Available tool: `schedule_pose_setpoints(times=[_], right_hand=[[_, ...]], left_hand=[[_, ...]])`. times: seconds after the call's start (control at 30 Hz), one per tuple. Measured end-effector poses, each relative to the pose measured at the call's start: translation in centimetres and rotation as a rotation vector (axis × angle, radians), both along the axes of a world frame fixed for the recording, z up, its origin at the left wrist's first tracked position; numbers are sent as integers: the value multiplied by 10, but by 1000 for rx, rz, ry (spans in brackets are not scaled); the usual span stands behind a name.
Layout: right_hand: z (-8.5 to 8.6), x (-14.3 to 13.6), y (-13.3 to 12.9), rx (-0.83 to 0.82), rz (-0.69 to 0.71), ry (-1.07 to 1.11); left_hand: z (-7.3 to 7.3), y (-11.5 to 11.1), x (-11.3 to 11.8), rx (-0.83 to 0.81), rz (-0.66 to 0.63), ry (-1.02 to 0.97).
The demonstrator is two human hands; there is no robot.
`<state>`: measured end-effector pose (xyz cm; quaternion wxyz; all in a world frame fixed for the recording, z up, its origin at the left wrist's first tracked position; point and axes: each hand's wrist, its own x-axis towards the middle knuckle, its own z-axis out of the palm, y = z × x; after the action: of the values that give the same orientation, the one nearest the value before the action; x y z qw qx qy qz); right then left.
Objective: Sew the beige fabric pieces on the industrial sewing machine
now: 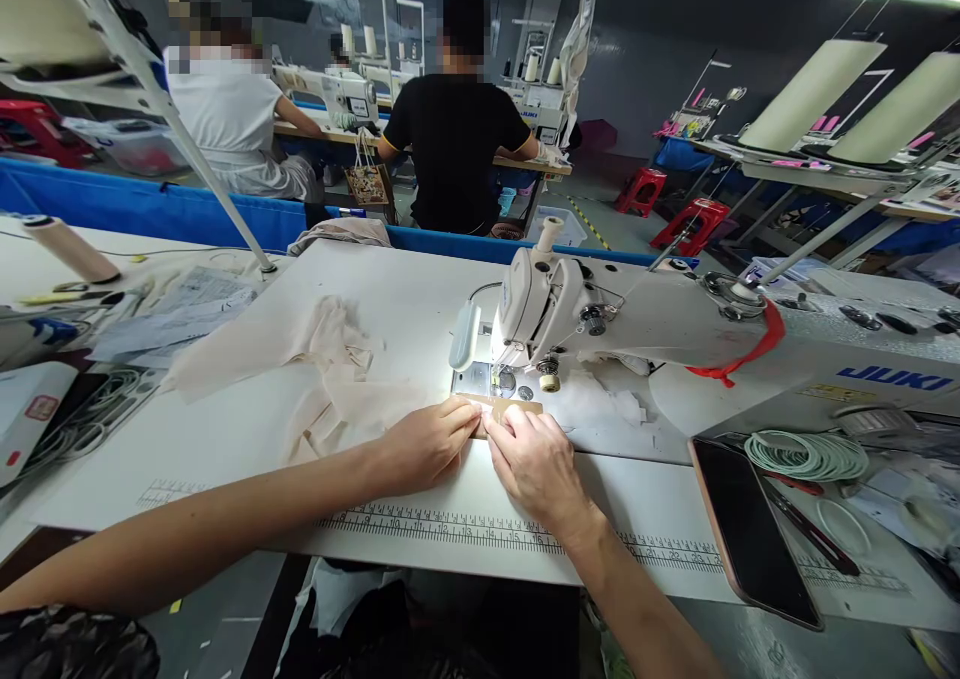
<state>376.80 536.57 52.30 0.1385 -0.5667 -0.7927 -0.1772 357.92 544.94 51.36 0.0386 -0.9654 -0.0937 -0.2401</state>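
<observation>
Just in front of the sewing machine (544, 309), both of my hands meet over a small piece of pale fabric (486, 414) near the needle plate. My left hand (431, 444) has its fingers pressed together on the fabric's left side. On the right, my right hand (534, 459) pinches the same fabric with thumb and fingertips. Under the fingers lies a brown strip (517, 406), partly covered by them. Thin beige cloth (334, 369) lies crumpled on the white table (420, 299) to the left.
A phone (754, 529), a green cord coil (806, 456) and tweezers (814, 531) lie at the right. Papers (176, 319), cables and a thread cone (71, 249) are at the left. Two people sit at machines beyond a blue cloth trough (90, 194).
</observation>
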Motion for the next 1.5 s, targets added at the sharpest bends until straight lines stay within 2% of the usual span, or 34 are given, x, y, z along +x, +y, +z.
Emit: schedule_pose_setpoints(times=[0.23, 0.43, 1.07, 1.17, 1.33, 1.5], right_hand=[[-2, 20, 7, 102, -70, 124], [-4, 28, 5, 106, -92, 136], [-3, 28, 2, 48, -116, 184], [1, 33, 10, 33, -165, 245], [10, 47, 37, -52, -276, 420], [12, 53, 52, -86, -272, 575]], left_hand=[[-3, -2, 17, 113, 169, 84], [3, 6, 28, 62, 224, 155], [-3, 19, 31, 75, 164, 97], [-3, 20, 31, 81, 155, 104], [-1, 22, 31, 73, 152, 112], [-1, 22, 31, 76, 162, 114]])
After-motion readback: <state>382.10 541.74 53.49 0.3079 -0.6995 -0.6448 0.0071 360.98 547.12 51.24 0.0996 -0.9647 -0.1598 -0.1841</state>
